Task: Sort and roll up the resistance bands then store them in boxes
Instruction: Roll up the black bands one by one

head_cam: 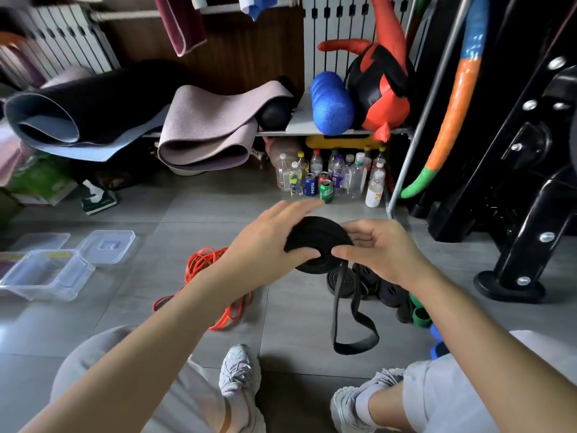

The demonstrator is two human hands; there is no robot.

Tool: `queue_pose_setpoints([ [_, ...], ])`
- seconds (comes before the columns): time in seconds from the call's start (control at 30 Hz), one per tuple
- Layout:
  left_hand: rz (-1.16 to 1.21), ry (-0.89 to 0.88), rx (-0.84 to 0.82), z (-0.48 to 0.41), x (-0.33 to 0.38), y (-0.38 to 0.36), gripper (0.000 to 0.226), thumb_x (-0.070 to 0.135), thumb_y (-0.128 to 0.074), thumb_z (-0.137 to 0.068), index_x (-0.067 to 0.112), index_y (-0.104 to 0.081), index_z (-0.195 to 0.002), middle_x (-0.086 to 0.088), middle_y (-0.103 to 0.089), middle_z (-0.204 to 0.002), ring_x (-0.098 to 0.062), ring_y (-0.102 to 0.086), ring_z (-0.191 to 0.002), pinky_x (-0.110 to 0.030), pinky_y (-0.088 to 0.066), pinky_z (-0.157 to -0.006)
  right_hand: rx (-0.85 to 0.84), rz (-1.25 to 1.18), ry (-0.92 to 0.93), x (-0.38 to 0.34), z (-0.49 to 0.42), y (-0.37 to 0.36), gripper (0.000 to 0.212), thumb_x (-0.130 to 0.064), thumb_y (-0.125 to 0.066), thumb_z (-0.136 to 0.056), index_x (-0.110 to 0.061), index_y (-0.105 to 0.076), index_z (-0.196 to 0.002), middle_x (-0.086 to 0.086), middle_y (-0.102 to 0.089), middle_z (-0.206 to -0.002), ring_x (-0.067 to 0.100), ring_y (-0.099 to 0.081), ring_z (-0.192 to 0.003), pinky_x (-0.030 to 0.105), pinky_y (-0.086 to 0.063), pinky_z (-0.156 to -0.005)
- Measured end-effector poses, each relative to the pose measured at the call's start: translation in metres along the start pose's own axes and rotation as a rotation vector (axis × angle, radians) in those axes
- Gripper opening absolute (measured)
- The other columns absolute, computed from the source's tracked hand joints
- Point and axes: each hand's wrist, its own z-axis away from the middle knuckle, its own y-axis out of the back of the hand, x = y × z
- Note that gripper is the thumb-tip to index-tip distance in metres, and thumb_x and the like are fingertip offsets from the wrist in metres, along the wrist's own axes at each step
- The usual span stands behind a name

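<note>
our left hand point(271, 242) is curled round the black resistance band point(318, 239), thumb pressed on the near face of the coil and fingers wrapped over its far edge. our right hand point(381, 248) meets it from three o'clock, thumb and bent fingers pinching the coil's rim where the strap feeds in. both hands hold the band in the air above the floor point(218, 214). it is wound into a thick flat disc of matte, rubbery-looking layers. from its six o'clock edge an unwound tail point(356, 342) hangs as a limp flat loop.

we judge this to be the rolling step, with most of this band already wound. the next move calls for turning the disc while keeping the layers tight and square, so the tail feeds in without twisting and the coil does not spring loose.

at five o'clock of the coil, rolled black bands point(374, 287) lie on the floor as finished spirals, with green rolls point(418, 314) just past them. at eight o'clock a tangle of thin orange bands point(203, 264) sprawls unsorted. far out at nine o'clock sits a clear plastic box point(46, 276), rigid and glossy, its lid point(107, 246) off beside it.
</note>
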Motion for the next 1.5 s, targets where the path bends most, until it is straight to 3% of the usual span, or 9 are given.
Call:
queue_pose_setpoints([
  [0.17, -0.201, -0.131, -0.129, -0.013, 0.002, 0.002, 0.051, 0.020, -0.057, -0.088, 0.039, -0.046, -0.133, 0.007, -0.056, -0.118, -0.014, -0.053, -0.107, -0.034, -0.046, -0.085, -0.042, 0.067, 0.049, -0.007, -0.004, 0.001, 0.039, 0.000, -0.076, -0.072, -0.031, -0.067, -0.093, -0.012, -0.072, -0.087, 0.005, -0.069, -0.083, 0.020, -0.054, -0.078],
  [0.37, 0.248, -0.025, 0.142, -0.006, -0.005, 0.000, 0.049, 0.009, -0.065, -0.084, 0.045, -0.056, -0.116, 0.020, -0.060, -0.107, 0.002, -0.053, -0.102, -0.025, -0.045, -0.092, 0.007, -0.122, 0.016, -0.002, 0.002, 0.006, 0.036, -0.012, -0.076, -0.067, -0.019, -0.067, -0.101, -0.009, -0.074, -0.091, 0.011, -0.070, -0.090, 0.022, -0.054, -0.083],
  [0.67, 0.963, 0.158, 0.361, 0.001, 0.004, -0.021, 0.044, -0.003, -0.062, -0.084, 0.028, -0.057, -0.115, 0.011, -0.069, -0.100, -0.016, -0.065, -0.095, -0.047, -0.055, -0.075, 0.126, -0.336, 0.080, -0.005, -0.002, -0.002, 0.034, -0.014, -0.070, -0.067, -0.021, -0.066, -0.100, -0.005, -0.074, -0.096, 0.013, -0.068, -0.097, 0.022, -0.052, -0.084],
  [0.73, 0.872, 0.191, 0.309, 0.004, 0.001, -0.021, 0.042, -0.002, -0.062, -0.085, 0.028, -0.053, -0.113, 0.011, -0.066, -0.099, -0.019, -0.065, -0.095, -0.050, -0.056, -0.078, 0.103, -0.271, 0.076, -0.005, -0.002, 0.000, 0.029, -0.008, -0.071, -0.072, -0.021, -0.067, -0.097, -0.005, -0.074, -0.094, 0.014, -0.069, -0.094, 0.023, -0.053, -0.083],
  [0.87, 0.245, 0.204, 0.119, 0.001, -0.007, -0.002, 0.049, 0.019, -0.074, -0.078, 0.032, -0.047, -0.116, 0.015, -0.054, -0.116, -0.004, -0.057, -0.103, -0.035, -0.051, -0.087, -0.004, -0.091, 0.032, -0.003, -0.003, 0.007, 0.034, -0.001, -0.073, -0.073, -0.025, -0.066, -0.096, -0.009, -0.074, -0.091, 0.011, -0.070, -0.091, 0.026, -0.055, -0.084],
  [1.07, -0.302, -0.144, -0.155, -0.009, 0.003, -0.003, 0.070, 0.026, -0.062, -0.086, 0.046, -0.026, -0.142, 0.008, -0.051, -0.123, -0.017, -0.051, -0.109, -0.031, -0.044, -0.083, -0.108, 0.144, 0.037, -0.010, -0.006, 0.000, 0.034, -0.006, -0.076, -0.075, -0.033, -0.060, -0.088, -0.016, -0.069, -0.083, -0.001, -0.068, -0.083, 0.018, -0.054, -0.075],
  [1.17, -0.161, -0.174, -0.050, -0.012, -0.003, -0.004, 0.058, 0.024, -0.060, -0.086, 0.043, -0.040, -0.137, 0.007, -0.058, -0.111, -0.012, -0.052, -0.102, -0.030, -0.045, -0.076, -0.031, 0.060, 0.030, -0.009, -0.006, 0.004, 0.035, -0.010, -0.078, -0.072, -0.029, -0.059, -0.093, -0.009, -0.072, -0.087, 0.006, -0.069, -0.085, 0.024, -0.056, -0.078],
  [1.3, 0.129, -0.115, 0.137, -0.009, -0.006, -0.010, 0.051, 0.017, -0.065, -0.081, 0.034, -0.054, -0.128, 0.007, -0.061, -0.109, -0.005, -0.051, -0.103, -0.033, -0.049, -0.089, -0.008, -0.093, 0.022, -0.008, -0.005, 0.009, 0.035, -0.020, -0.077, -0.059, -0.021, -0.065, -0.093, -0.004, -0.074, -0.088, 0.015, -0.070, -0.087, 0.030, -0.057, -0.079],
  [1.5, 0.619, 0.105, 0.374, -0.011, 0.001, -0.006, 0.058, 0.001, -0.071, -0.077, 0.045, -0.053, -0.111, 0.013, -0.061, -0.111, -0.005, -0.061, -0.102, -0.035, -0.051, -0.094, 0.064, -0.278, 0.054, -0.004, 0.001, 0.006, 0.033, -0.008, -0.070, -0.068, -0.015, -0.067, -0.101, -0.004, -0.074, -0.093, 0.014, -0.070, -0.093, 0.020, -0.052, -0.080],
])
